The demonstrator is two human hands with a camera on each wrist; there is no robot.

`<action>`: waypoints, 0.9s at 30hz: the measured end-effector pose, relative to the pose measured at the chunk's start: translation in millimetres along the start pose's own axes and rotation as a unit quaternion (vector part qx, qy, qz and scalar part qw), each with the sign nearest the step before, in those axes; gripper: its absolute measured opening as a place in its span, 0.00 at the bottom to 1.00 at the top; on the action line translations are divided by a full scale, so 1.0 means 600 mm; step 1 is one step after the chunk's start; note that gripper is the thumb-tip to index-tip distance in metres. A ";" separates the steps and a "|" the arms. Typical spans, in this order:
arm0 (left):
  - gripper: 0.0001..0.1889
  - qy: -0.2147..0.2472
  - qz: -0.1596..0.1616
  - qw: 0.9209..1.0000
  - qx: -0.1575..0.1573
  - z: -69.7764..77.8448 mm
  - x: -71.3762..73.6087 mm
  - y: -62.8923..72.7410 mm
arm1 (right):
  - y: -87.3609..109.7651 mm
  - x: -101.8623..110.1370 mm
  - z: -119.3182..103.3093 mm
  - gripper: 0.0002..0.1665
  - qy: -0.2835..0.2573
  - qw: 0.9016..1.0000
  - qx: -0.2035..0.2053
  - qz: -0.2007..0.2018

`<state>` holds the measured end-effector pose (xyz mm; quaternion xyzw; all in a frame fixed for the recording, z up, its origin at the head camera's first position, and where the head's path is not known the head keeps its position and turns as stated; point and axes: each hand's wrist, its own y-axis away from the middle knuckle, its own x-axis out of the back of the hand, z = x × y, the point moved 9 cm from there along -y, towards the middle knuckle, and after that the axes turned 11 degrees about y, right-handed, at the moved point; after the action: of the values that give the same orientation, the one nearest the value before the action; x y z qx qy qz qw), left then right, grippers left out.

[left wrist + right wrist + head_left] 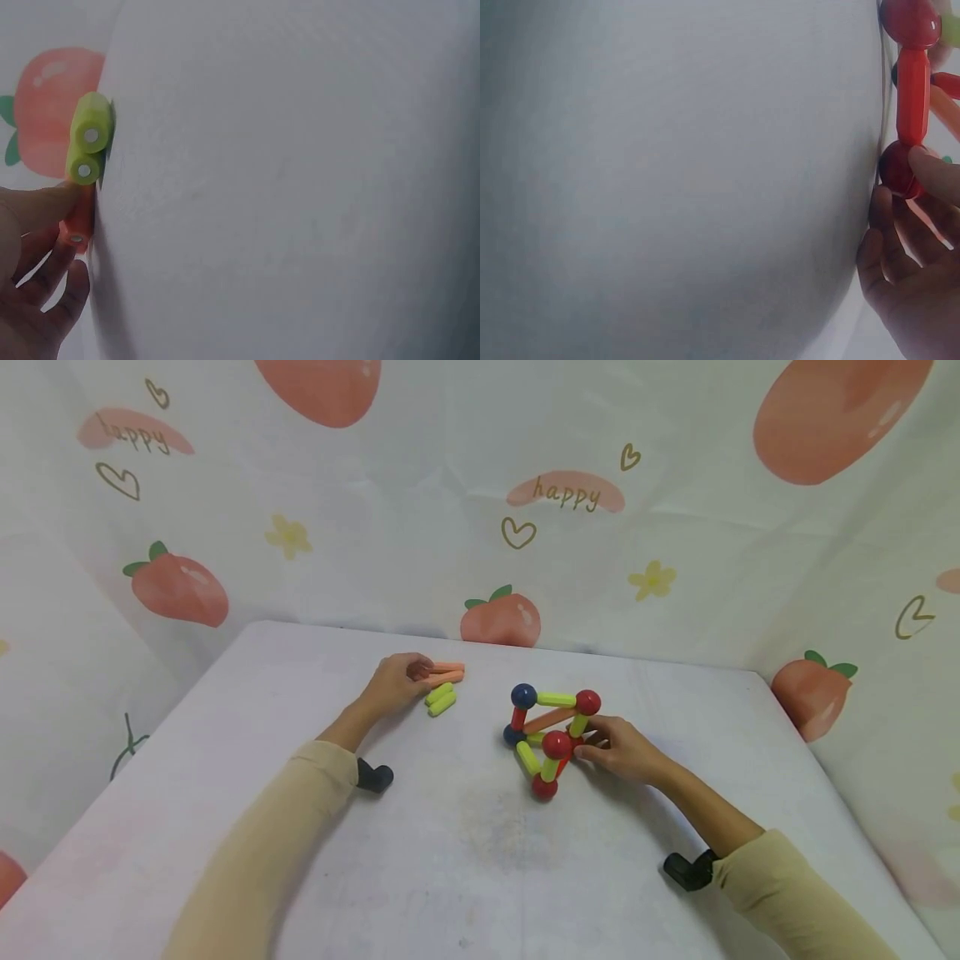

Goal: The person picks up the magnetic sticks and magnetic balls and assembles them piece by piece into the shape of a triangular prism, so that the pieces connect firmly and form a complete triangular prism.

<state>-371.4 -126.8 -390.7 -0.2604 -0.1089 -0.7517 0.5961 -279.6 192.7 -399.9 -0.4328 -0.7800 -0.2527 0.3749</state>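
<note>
At the far left-centre of the table, my left hand (395,683) pinches an orange magnetic rod (452,677) between thumb and fingers. A second orange rod lies right behind it, and two short yellow-green rods (442,703) sit side by side just in front. To the right stands a frame of magnetic rods and balls, with blue balls (524,696) on its left and red balls (557,745) on its right and front. My right hand (624,749) grips a red ball (898,169) at the frame's lower right corner; a red rod (913,96) joins this ball to another.
A white-covered table (420,877) carries everything. Behind it hangs a curtain (420,527) printed with fruit and hearts. Black wrist-worn devices (375,776) stick out by both sleeves, close to the tabletop.
</note>
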 end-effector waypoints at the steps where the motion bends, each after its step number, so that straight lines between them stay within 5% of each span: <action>1: 0.17 -0.004 -0.007 1.000 0.003 -0.002 0.000 0.001 | 0.000 0.000 0.000 0.25 -0.001 1.000 -0.001 0.000; 7: 0.17 0.006 -0.011 1.000 0.018 -0.007 0.008 0.007 | 0.000 -0.001 0.001 0.25 0.001 1.000 -0.002 -0.002; 11: 0.21 0.083 0.014 0.996 0.041 -0.004 0.017 0.014 | 0.000 0.000 0.000 0.24 0.003 1.000 0.002 0.001; 16: 0.27 0.170 0.000 0.982 0.077 0.016 0.005 0.029 | 0.000 0.001 -0.001 0.23 0.005 1.000 0.004 0.003; 19: 0.25 0.212 -0.028 0.975 0.053 0.042 -0.015 0.038 | 0.000 0.001 -0.002 0.23 0.003 1.000 0.005 0.004; 23: 0.15 0.261 -0.098 0.960 -0.021 0.091 -0.060 0.054 | 0.000 0.001 -0.001 0.24 0.004 1.000 0.004 0.004; 27: 0.14 0.253 -0.145 0.956 -0.038 0.120 -0.106 0.074 | -0.001 0.000 0.000 0.24 0.007 1.000 -0.002 0.004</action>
<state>-300.3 -51.2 -369.8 -0.0657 0.0374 -0.8749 0.4783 -280.3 192.7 -399.9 -0.4349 -0.7750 -0.2555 0.3808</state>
